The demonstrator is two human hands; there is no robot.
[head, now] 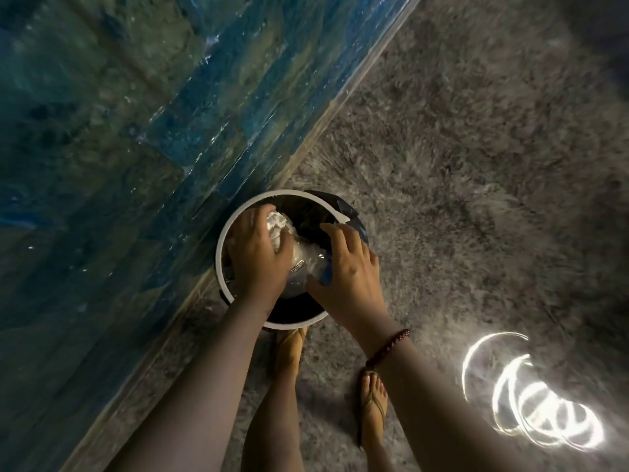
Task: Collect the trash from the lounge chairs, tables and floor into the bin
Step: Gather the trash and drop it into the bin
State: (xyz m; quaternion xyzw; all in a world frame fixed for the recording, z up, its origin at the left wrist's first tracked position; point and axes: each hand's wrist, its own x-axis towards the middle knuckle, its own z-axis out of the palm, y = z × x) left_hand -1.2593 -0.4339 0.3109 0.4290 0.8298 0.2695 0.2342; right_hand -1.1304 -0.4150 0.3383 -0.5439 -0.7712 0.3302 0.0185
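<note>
A round bin (pixel 224 233) with a white rim and a dark liner stands on the grey stone floor, right at the pool's edge. Both of my hands are over its mouth. My left hand (pixel 253 253) grips crumpled white paper (pixel 276 226) inside the bin. My right hand (pixel 347 267) holds a clear plastic bottle with a blue part (pixel 306 264), lying across the opening between the two hands. The bin's inside below the trash is dark and hard to read.
A pool of blue-green water (pixel 119 131) fills the left, its edge running diagonally beside the bin. Speckled grey floor (pixel 459 165) spreads to the right. A bright light reflection (pixel 531 417) glares at lower right. My sandalled feet (pixel 372 407) stand just behind the bin.
</note>
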